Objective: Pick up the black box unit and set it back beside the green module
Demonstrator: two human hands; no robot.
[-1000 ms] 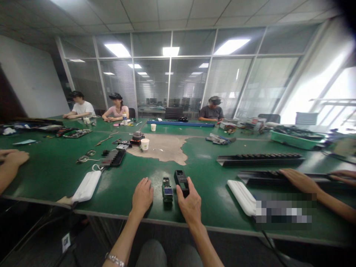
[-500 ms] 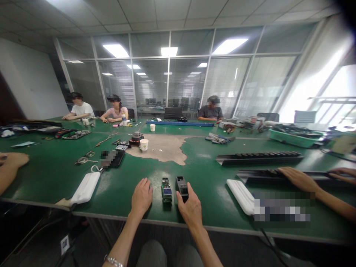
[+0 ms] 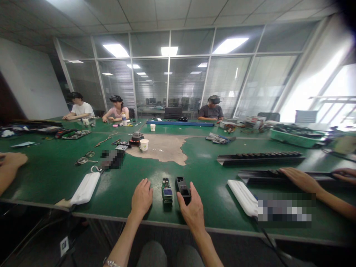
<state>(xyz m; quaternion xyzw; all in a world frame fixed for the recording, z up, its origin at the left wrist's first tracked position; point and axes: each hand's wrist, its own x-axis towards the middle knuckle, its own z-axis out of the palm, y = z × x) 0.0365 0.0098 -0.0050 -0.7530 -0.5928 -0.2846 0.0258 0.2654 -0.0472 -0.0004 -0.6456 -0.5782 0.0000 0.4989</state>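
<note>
My left hand (image 3: 141, 198) lies flat and open on the green table (image 3: 205, 174), fingers apart, holding nothing. Just right of it lies a small green circuit board with a blue part (image 3: 167, 190). Beside that board a black plastic housing (image 3: 182, 184) rests on the table. My right hand (image 3: 192, 210) grips the housing's near end, thumb on its left side and fingers along its right.
A white pad (image 3: 85, 188) lies at the left edge and another white pad (image 3: 241, 192) at the right. Other people's hands (image 3: 299, 180) rest on long black trays (image 3: 260, 158). A paper cup (image 3: 144, 144), glasses (image 3: 85, 158) and three seated people are farther off.
My right hand has lowered the black housing from a raised, tilted hold down flat onto the table beside the circuit board. My left hand has stayed put.
</note>
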